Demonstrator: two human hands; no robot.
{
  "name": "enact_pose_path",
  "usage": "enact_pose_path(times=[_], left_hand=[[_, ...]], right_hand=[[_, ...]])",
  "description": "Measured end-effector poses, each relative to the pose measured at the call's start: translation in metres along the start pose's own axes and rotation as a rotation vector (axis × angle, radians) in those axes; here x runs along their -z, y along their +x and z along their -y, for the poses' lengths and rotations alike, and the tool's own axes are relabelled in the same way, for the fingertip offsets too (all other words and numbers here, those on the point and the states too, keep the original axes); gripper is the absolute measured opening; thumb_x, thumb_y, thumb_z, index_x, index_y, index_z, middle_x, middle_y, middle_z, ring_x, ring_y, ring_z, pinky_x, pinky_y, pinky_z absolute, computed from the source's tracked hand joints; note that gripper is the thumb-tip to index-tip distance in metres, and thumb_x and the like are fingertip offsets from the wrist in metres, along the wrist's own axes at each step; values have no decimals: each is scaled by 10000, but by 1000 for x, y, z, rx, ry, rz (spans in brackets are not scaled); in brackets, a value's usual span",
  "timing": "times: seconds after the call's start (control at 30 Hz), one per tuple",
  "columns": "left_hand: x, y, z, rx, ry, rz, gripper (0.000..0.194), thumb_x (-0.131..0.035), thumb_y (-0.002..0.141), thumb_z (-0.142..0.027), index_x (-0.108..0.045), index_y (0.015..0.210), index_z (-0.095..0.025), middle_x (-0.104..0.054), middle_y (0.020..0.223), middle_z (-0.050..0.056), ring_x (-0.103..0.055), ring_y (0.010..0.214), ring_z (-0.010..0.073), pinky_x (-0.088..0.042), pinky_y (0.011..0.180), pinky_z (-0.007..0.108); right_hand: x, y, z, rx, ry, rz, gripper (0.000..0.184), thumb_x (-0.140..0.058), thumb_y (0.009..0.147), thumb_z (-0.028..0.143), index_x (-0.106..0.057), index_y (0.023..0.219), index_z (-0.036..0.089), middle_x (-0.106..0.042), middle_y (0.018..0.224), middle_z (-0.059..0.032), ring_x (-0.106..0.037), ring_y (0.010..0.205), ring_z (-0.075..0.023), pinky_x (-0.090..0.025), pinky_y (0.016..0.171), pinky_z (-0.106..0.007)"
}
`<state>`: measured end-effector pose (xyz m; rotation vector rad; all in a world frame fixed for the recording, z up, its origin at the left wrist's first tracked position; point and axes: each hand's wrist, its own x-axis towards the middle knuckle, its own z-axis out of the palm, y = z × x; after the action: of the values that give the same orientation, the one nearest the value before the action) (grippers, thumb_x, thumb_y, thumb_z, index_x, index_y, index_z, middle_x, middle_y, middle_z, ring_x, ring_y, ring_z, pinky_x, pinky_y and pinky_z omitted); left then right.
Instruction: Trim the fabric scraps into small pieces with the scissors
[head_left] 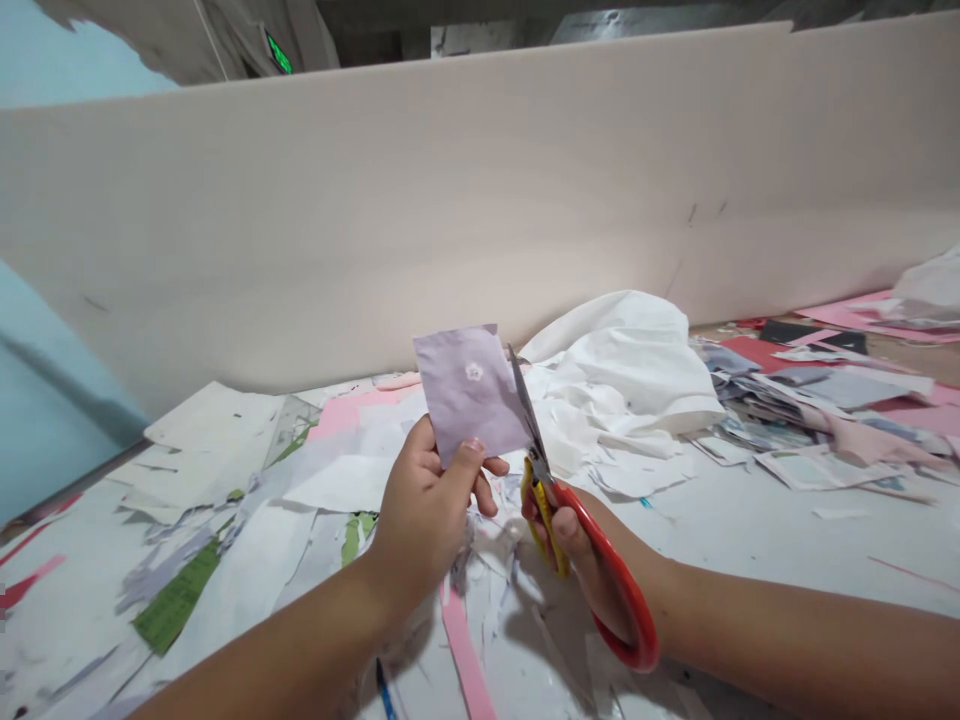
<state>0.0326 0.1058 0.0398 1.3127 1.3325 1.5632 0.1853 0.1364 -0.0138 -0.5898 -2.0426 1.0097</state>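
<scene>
A small lilac piece of paper (469,395) with a white flower mark is held up in my left hand (435,500), pinched at its lower edge between thumb and fingers. My right hand (577,560) grips a pair of scissors (630,620) with one red handle loop and one yellow one. Their blades point up along the paper's right edge. Whether the blades touch the paper, I cannot tell. Beneath both hands lie paper scraps and a pink strip (463,650).
Behind the table (787,560) stands a pale partition (450,220). Crumpled white sheeting (622,360) lies at its foot. Loose papers (817,400) are heaped on the right. White sheets (214,440) and a green piece (180,600) lie on the left.
</scene>
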Motion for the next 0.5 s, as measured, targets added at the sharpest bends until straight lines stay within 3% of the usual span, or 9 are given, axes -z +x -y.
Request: enact_pose_path(times=[0.5], left_hand=[[-2,-3,0,-25,24,-20,106,-511,810,-300,-473,836,-205,-637,632,-45,-526,408,56,-414,463,193]], right_hand=[[0,1,-7,-77,-162,-1,491,-129,868,586,-339,667,190,-358,596,19,-303,537,-115,-278,490,-262]])
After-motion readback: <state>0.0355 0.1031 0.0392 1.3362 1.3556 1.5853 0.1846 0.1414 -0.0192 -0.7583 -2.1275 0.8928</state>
